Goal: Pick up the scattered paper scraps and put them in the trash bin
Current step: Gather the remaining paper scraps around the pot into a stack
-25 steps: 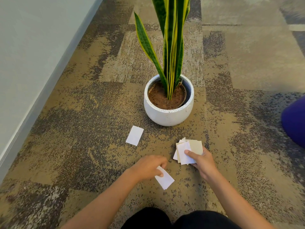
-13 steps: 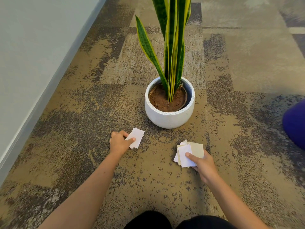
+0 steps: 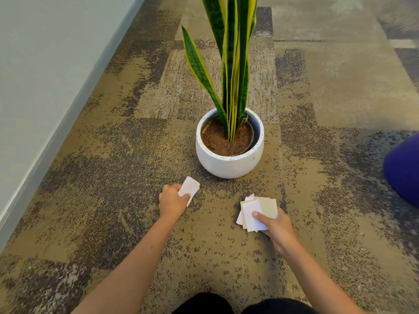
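Note:
My left hand [image 3: 172, 200] pinches white paper scraps [image 3: 190, 188] just above the carpet, in front and to the left of the plant pot. A fanned stack of white and beige scraps [image 3: 258, 210] sits in my right hand [image 3: 277, 227], thumb pressed on top, low over the carpet to the right. No trash bin shows in the head view.
A white speckled pot [image 3: 229, 164] with a tall snake plant [image 3: 231, 64] stands just beyond my hands. A pale wall with a baseboard [image 3: 43, 146] runs along the left. A purple rounded object [image 3: 404, 168] sits at the right edge. Patterned carpet [image 3: 113, 223] covers the floor.
My left hand moved left and forward from the scrap near my knees to the scrap by the pot and lifted it. My right hand stayed put with its stack.

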The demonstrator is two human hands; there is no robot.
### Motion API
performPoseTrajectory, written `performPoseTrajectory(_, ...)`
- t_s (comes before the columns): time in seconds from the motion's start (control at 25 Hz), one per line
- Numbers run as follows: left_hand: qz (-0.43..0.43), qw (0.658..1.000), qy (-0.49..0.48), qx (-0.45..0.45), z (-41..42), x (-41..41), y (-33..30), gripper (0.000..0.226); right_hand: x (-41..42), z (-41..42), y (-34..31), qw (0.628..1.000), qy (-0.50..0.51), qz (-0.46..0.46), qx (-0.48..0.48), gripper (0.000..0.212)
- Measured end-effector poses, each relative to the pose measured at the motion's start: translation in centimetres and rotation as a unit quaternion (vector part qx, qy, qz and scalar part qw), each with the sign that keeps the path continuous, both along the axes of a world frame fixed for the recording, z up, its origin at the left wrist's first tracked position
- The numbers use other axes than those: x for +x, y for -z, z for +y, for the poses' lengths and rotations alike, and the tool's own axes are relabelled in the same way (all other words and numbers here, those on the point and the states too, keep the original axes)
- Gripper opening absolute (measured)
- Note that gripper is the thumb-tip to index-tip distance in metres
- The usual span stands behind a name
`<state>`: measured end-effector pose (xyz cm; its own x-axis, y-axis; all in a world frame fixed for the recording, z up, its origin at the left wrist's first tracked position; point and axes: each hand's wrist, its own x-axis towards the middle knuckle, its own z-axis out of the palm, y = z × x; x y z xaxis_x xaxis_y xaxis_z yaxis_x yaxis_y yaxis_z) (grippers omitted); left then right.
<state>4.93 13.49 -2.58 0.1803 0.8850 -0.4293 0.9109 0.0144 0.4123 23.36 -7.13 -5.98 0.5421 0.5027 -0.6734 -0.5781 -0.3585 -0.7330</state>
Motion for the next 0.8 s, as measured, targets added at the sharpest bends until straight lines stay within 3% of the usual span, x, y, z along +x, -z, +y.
performPoseTrajectory(0.24,-0.007,0.999,0.031,0.027,-1.4,0.5,-0.4,0.029,0.0,0.1,-0.3,1.0,-0.01,-0.008,-0.013,0.047)
performPoseTrajectory(0.36,-0.07,0.997,0.024,0.022,-2.2,0.8,-1.3,0.019,0.0,0.2,-0.6,1.0,-0.009,-0.003,-0.015,0.049)
performPoseTrajectory(0.48,-0.175,0.981,-0.016,-0.085,-3.3,1.5,-2.7,0.031,0.1,0.5,-1.2,1.0,-0.007,0.004,-0.02,0.05)
performPoseTrajectory(0.64,-0.336,0.896,-0.02,-0.29,-5.8,3.4,-4.2,0.041,0.0,0.7,-2.3,1.0,0.009,0.017,-0.003,0.048)
performPoseTrajectory(0.72,-0.345,0.888,0.032,-0.302,-7.1,4.9,-4.4,0.042,0.0,0.7,-3.2,1.0,0.002,0.02,0.017,0.047)
performPoseTrajectory(0.8,-0.322,0.902,0.085,-0.274,-8.2,6.5,-4.5,0.046,0.3,0.4,-4.3,0.999,-0.013,0.024,0.047,0.043)
